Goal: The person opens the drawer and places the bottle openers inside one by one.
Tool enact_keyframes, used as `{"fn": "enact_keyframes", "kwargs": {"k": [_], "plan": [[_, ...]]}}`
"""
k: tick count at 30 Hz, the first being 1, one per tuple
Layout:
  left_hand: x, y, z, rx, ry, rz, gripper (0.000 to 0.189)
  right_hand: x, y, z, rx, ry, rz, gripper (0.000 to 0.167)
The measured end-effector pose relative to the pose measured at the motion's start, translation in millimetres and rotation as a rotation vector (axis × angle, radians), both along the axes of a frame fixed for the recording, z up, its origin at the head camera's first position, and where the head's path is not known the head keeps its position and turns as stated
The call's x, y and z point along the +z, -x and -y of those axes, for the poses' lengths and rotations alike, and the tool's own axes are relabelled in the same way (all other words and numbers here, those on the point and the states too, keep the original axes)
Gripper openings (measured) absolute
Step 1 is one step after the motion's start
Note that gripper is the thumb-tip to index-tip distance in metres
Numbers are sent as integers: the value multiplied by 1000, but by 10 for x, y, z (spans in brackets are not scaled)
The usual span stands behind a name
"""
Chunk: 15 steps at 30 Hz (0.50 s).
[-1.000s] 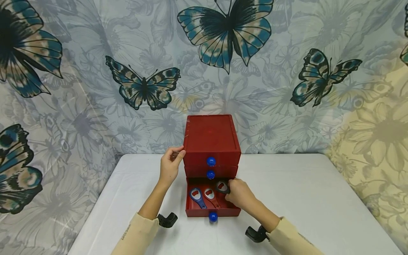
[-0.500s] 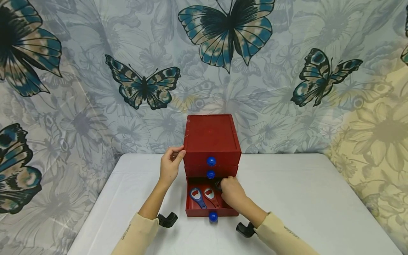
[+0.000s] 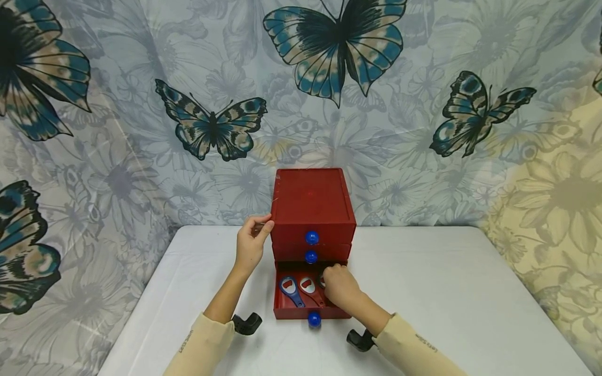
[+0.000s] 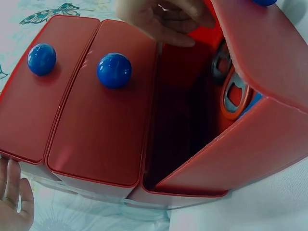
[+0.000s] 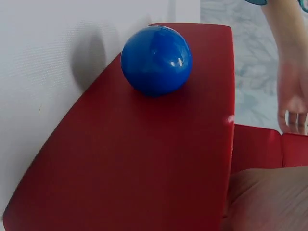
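A red drawer cabinet (image 3: 312, 198) with blue knobs stands on the table, its bottom drawer (image 3: 296, 313) pulled out. Inside lie a blue bottle opener (image 3: 291, 290) and a red bottle opener (image 3: 308, 286) side by side. A black bottle opener (image 4: 221, 62) lies to the right of the red one, mostly covered by my right hand (image 3: 342, 287) in the head view. In the left wrist view, the loosely bent fingers of that hand hover apart from the black opener. My left hand (image 3: 250, 244) touches the cabinet's left side with its fingertips, fingers fairly straight.
Two upper drawers with blue knobs (image 3: 312, 238) are closed above the pulled-out one. A white table (image 3: 423, 282) extends on both sides. Behind it hangs a butterfly-patterned cloth (image 3: 211, 193). Black wrist mounts (image 3: 247, 324) stick out near both sleeves.
My right hand has moved left within the drawer, bringing the black bottle opener down beside the red one and letting it go. The left hand has stayed at the cabinet's side.
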State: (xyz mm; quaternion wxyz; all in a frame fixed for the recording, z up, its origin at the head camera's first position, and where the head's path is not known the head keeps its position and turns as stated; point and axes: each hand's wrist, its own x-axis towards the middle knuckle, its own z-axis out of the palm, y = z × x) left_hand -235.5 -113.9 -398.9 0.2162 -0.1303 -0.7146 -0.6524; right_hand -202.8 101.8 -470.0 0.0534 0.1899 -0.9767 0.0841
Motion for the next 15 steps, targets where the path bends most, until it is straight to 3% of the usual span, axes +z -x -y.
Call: {"fn": "enact_keyframes", "kwargs": {"k": [5,15], "plan": [[-5,2,1,-4,1,-6,23,32,9,-52,8,76,28,20],[-12,4,8,-2,7,6,23,144,-22,-157,-50,284,200,15]]}}
